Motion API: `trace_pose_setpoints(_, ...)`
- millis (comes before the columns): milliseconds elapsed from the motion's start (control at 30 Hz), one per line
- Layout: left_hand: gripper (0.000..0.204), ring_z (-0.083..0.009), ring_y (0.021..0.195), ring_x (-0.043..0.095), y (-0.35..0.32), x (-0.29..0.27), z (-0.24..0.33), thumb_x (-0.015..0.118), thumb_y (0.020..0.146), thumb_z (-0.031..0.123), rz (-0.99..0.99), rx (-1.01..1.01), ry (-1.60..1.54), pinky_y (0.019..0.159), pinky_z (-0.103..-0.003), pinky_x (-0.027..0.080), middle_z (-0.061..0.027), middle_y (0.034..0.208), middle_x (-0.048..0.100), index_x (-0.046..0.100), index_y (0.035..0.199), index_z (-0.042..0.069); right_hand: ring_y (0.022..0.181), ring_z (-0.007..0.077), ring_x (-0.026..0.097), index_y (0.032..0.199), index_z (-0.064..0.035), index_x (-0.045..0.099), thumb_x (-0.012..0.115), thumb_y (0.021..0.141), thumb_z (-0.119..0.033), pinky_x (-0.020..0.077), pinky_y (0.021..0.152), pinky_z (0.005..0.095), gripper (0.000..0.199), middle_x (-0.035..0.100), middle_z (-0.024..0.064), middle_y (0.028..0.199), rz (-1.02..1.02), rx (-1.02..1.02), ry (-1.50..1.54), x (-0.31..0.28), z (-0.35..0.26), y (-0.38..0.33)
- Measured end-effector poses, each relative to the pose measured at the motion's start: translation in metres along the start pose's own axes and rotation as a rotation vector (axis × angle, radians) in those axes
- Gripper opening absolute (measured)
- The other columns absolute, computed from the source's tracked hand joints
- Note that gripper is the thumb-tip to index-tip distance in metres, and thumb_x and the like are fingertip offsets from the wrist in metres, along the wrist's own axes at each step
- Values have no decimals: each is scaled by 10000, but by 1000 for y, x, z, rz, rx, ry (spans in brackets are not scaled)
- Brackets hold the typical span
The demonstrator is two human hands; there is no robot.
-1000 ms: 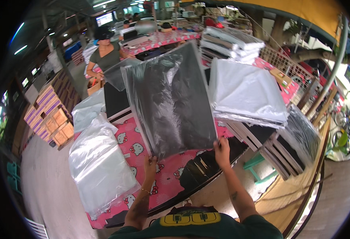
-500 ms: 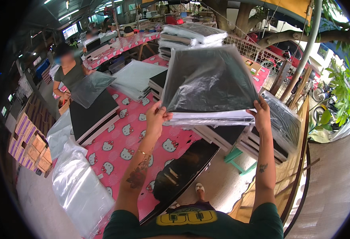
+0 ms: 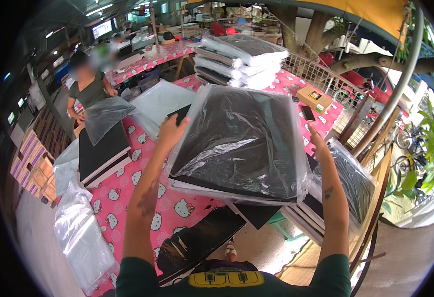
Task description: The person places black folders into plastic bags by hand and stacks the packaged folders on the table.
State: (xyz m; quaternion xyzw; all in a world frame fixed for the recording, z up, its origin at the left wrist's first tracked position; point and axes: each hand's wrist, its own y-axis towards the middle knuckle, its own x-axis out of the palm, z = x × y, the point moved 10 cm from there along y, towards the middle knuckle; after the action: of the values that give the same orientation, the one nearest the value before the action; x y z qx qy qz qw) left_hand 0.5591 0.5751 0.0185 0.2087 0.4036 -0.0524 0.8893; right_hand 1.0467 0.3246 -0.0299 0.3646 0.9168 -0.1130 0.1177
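A plastic-wrapped black board (image 3: 241, 133) lies flat on top of a stack of wrapped boards in front of me, its clear film creased and shiny. At the stack's left side is my left hand (image 3: 173, 129), fingers apart, beside the wrapped board and over the corner of another black board (image 3: 181, 115). My right hand (image 3: 318, 142) is off the right side of the stack with its fingers stretched out, holding nothing. Under it, more wrapped black boards (image 3: 348, 183) lie in a pile at the right.
A pink patterned table (image 3: 142, 171) carries clear plastic bags (image 3: 81, 227), black boards (image 3: 103, 151) and a glossy black panel (image 3: 197, 242). A tall wrapped stack (image 3: 241, 59), a cardboard box (image 3: 314, 99) and a phone (image 3: 308, 113) lie beyond. A co-worker (image 3: 88, 89) holds a clear bag at left.
The wrapped black board, held up by its near corners before, now lies on the stack. Both hands have let go and moved to its sides.
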Motion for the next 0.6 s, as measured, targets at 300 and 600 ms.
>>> trace_pose_setpoints(300,1042,-414,1215,475,16,98,-20,489,778,753,-390,-464,-300,964,-467,396,-356,1243,497,482,1202,-199,1088,277,566,1288,17,486,587,788,-661,451,922,419,849,558,179,1237,-392,141,211,67,49,122)
trace_pose_setpoints(600,744,-238,1018,586,-2,80,13,666,755,581,-474,-119,-675,845,-340,457,-153,1167,604,613,1157,-42,997,228,593,1237,27,513,740,701,-483,477,831,375,773,601,153,1126,-69,-124,-142,54,1,134)
